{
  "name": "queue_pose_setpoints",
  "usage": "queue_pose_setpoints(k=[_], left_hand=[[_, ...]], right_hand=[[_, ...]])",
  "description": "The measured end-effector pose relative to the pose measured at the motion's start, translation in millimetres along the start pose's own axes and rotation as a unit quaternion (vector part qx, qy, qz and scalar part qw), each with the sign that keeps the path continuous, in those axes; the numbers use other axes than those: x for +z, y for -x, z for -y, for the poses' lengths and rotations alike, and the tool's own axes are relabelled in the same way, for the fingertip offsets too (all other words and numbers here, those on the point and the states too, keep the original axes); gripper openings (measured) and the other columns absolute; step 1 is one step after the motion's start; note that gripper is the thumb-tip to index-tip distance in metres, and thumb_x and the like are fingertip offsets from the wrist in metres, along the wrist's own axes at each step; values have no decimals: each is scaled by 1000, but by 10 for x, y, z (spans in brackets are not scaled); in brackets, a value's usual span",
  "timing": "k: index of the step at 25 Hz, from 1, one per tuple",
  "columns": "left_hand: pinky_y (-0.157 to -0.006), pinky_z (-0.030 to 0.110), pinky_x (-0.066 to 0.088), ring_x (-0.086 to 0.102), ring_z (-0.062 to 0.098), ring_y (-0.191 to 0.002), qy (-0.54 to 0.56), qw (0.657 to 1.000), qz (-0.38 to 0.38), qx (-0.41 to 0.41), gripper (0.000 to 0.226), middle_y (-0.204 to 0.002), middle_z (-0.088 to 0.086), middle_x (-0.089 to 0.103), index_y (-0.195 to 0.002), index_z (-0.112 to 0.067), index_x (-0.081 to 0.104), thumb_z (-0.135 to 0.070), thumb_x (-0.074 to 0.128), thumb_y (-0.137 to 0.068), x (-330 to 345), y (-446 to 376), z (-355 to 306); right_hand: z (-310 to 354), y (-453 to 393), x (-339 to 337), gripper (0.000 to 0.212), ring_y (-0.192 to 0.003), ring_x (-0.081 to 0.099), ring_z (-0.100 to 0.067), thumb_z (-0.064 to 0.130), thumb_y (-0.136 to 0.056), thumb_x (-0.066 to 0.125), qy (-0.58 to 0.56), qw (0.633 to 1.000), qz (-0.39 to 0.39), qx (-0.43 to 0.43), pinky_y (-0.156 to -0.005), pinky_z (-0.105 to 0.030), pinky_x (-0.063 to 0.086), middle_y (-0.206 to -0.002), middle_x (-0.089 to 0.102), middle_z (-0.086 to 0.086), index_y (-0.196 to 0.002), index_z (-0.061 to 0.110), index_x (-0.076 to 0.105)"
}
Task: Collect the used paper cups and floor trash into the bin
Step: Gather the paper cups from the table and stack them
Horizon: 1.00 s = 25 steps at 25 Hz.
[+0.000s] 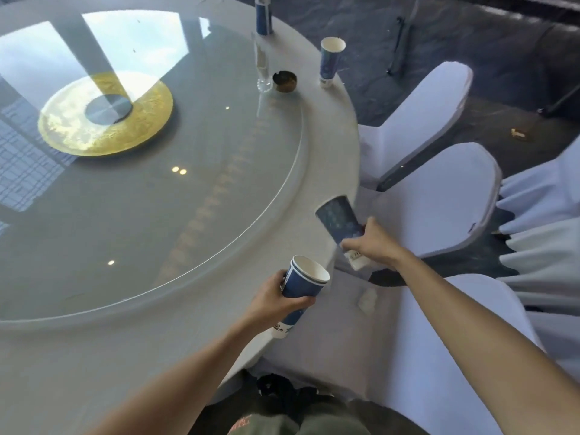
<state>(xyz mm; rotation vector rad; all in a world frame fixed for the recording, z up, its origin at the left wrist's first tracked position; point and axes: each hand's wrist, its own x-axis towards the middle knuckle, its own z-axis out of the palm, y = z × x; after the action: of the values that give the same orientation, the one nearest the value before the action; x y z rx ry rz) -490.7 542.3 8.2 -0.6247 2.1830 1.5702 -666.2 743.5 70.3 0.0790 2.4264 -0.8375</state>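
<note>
Nested blue paper cups (303, 285) gripped upright in left hand (276, 301), top cup seen empty. Single blue cup (340, 224) clasped tilted, mouth away, by right hand (372, 240) over table edge (342, 142). Both arms extended. Another cup (331, 62) left on table w/ ashtray (284, 81).

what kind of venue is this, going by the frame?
Probably a banquet hall or restaurant private dining room after a meal: a big round table with a glass turntable, chairs in white covers, and used blue paper cups, one on the table, others in both hands.
</note>
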Motion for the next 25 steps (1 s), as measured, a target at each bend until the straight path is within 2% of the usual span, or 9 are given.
queue_pose_setpoints(k=[2, 4, 7, 11, 15, 17, 20, 22, 25], left_hand=[[-87, 41, 62, 72, 14, -100, -2, 999, 28, 20, 82, -107, -7, 73, -124, -24, 63, -57, 84, -51, 110, -89, -82], [-86, 38, 62, 71, 16, -104, -12, 997, 58, 44, 85, -112, -4, 72, -128, -22, 61, -55, 86, -54, 238, -156, -144], [-82, 26, 59, 70, 15, -107, -24, 993, 90, 71, 76, -118, -2, 71, -134, -20, 58, -37, 92, -68, 415, -188, -195], [-72, 18, 58, 71, 7, -95, -11, 993, 84, 78, 70, -107, -6, 71, -131, -17, 59, -25, 94, -71, 509, -153, -211], [-72, 19, 58, 71, 7, -93, -11, 993, 70, 92, 72, -104, -10, 70, -125, -24, 58, -33, 95, -63, 613, -163, -240], [-80, 28, 61, 72, 14, -98, -16, 993, 64, 96, 76, -109, -6, 71, -124, -27, 56, -40, 93, -59, 700, -205, -230], [-85, 36, 63, 73, 14, -100, -16, 994, 57, 92, 76, -113, -3, 72, -127, -23, 58, -38, 93, -61, 846, -220, -274], [-86, 39, 63, 73, 14, -99, -19, 994, 51, 91, 78, -110, -5, 73, -128, -24, 60, -42, 91, -58, 967, -233, -333], [-82, 36, 64, 74, 13, -96, -9, 996, 23, 81, 74, -106, -9, 73, -125, -26, 61, -42, 92, -60, 1205, -260, -443]], right_hand=[[-68, 238, -82, 83, -104, 68, -23, 28, -74, 87, -199, 980, -10, 1, -84, -40, 59, -127, 62, -11, -138, 8, 37], [-129, 458, -71, 86, -108, 72, -26, 28, -77, 86, -295, 955, -12, -27, -95, -45, 59, -128, 65, -8, -145, 18, 36], [-266, 730, 24, 68, -116, 68, -21, 23, -87, 80, -321, 945, -28, -56, -93, -38, 58, -132, 64, -3, -145, 22, 44], [-402, 918, 216, 74, -121, 65, -18, 21, -84, 84, -336, 941, -18, -47, -88, -27, 56, -133, 65, -1, -145, 19, 43], [-576, 992, 318, 59, -123, 66, -16, 23, -87, 81, -326, 944, 34, -38, -90, -22, 55, -130, 70, 4, -139, 21, 54], [-670, 979, 267, 73, -129, 61, -14, 30, -86, 83, -329, 944, 9, -39, -99, -26, 54, -141, 63, 5, -148, 21, 46], [-768, 909, 117, 99, -147, 36, -9, 49, -85, 79, -260, 964, -33, -48, -118, -40, 40, -161, 34, 11, -163, 32, 21], [-823, 828, 22, 89, -153, 26, -8, 60, -88, 68, -188, 979, -23, -80, -123, -42, 32, -166, 25, 14, -162, 38, 23], [-952, 665, -96, 61, -157, 22, -12, 45, -104, 52, -69, 990, 28, -118, -127, -39, 22, -170, 25, 8, -159, 24, 37]])
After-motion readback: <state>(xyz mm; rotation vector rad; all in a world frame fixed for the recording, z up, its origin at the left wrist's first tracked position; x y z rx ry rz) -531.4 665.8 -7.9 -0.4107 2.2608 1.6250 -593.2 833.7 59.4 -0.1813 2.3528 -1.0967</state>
